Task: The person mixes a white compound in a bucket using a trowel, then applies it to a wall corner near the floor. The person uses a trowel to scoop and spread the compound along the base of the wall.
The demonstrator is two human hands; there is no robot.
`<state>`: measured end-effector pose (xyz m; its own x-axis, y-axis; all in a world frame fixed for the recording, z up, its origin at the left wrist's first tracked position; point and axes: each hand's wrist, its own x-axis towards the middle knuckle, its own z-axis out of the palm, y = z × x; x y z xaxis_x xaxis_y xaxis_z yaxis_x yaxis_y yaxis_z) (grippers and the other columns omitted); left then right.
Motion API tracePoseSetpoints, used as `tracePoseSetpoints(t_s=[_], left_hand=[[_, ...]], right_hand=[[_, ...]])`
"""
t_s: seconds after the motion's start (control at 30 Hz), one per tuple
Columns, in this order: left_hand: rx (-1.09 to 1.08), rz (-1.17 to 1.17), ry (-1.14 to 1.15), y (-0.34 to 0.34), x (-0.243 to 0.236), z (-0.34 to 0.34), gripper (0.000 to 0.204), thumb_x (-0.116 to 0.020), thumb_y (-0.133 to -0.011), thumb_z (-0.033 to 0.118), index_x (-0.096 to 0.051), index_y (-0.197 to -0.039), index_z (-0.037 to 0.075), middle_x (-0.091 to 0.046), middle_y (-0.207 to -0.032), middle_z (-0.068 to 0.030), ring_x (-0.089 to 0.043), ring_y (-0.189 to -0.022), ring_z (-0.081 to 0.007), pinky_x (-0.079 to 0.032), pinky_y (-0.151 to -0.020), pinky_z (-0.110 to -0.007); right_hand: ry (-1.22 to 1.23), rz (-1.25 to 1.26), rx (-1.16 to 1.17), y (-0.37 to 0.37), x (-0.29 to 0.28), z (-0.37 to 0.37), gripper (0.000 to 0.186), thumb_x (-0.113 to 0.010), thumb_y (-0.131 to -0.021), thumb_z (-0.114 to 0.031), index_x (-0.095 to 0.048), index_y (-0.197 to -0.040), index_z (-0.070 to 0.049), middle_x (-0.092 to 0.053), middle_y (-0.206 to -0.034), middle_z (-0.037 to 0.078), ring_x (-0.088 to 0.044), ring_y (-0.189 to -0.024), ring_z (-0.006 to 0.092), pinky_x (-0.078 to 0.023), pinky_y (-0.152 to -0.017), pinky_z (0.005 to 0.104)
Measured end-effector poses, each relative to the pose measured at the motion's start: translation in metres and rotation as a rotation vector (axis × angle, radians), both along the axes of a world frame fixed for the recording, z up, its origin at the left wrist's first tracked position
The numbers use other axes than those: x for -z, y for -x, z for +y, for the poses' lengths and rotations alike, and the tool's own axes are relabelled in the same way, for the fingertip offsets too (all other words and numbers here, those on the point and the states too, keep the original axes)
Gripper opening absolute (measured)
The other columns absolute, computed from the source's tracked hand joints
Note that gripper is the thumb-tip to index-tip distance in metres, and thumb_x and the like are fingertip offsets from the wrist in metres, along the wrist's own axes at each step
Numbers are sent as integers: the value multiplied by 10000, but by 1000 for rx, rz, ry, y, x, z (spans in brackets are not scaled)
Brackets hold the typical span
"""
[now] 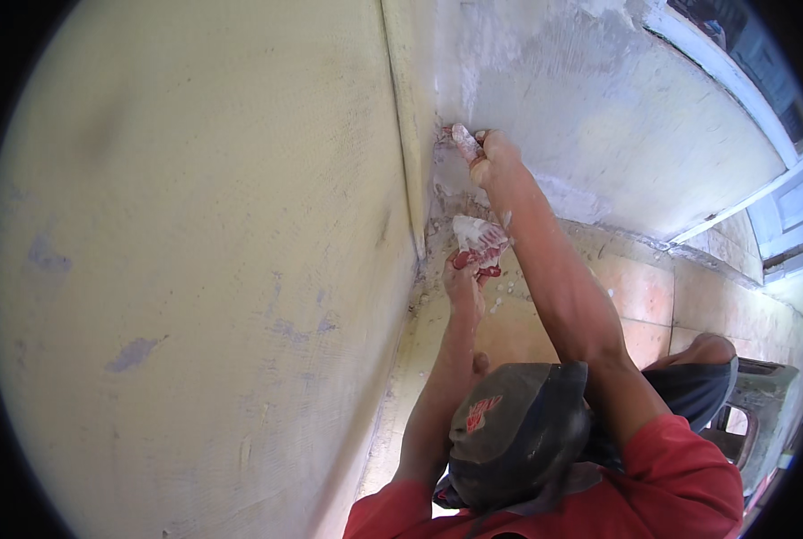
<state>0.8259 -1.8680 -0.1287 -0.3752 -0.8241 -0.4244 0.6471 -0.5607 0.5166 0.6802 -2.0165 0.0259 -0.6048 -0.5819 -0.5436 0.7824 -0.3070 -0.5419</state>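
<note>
Neither of my hands is in view. Below me crouches a co-worker in a red shirt (680, 467) and dark cap (518, 422), arms reaching into a corner. Their right hand (496, 157) grips a white-smeared object (464, 140), perhaps a tool, against the rough foot of the grey-white wall (563, 99). Their left hand (463, 283) holds a putty-covered spreader (472, 232) with red parts, just beside their right forearm.
A cream wall (177, 225) fills the left side. Tiled floor (635, 287) with white crumbs lies beyond the co-worker. A grey-green stool-like object (770, 395) stands at their right, below a white-framed door or window (783, 202).
</note>
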Motion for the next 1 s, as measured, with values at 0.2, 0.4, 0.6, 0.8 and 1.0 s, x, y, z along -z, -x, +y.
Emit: tracePoseSetpoints(t_s=[0.2, 0.4, 0.6, 0.8, 1.0], left_hand=[[-22, -12, 9, -17, 6, -6, 488, -495, -840, -99, -472, -1313, 17, -598, -1170, -125, -669, -995, -260, -617, -841, -409], [19, -65, 26, -6, -12, -3, 503, -504, -835, -88, -466, -1325, 18, -597, -1189, -129, -672, -996, -263, -616, -835, -400], [44, -8, -2, 4, 8, -6, 453, -504, -846, -81, -479, -1285, 32, -622, -1135, -129, -669, -990, -274, -608, -850, -423], [100, -11, -2, -18, 13, -9, 487, -563, -837, -25, -479, -1313, 34, -624, -1156, -108, -675, -966, -240, -618, -830, -393], [316, -12, 105, -41, -40, -29, 406, -576, -852, 1, -542, -1255, 40, -642, -1111, -83, -672, -922, -194, -619, -800, -373]], right_hand=[[70, 41, -44, -33, -49, 16, 175, -444, -1025, -39, -525, -1071, 109, -624, -1060, 215, -707, -930, 321, -673, -777, 412], [201, 409, -57, -48, -121, 154, 229, -489, -1046, -90, -549, -1181, 85, -665, -1058, 178, -708, -894, 240, -661, -752, 382], [-176, 196, -87, -18, 13, 118, 298, -536, -987, -38, -564, -1271, 46, -681, -1077, 149, -708, -852, 231, -636, -667, 404], [-115, 586, -283, -17, 9, 131, 435, -535, -947, 16, -536, -1381, -24, -686, -1093, 109, -682, -895, 178, -567, -708, 314], [-84, 1449, -348, 33, 37, 204, 535, -528, -861, 99, -596, -1363, -72, -722, -1132, 106, -682, -1053, 206, -550, -903, 363]])
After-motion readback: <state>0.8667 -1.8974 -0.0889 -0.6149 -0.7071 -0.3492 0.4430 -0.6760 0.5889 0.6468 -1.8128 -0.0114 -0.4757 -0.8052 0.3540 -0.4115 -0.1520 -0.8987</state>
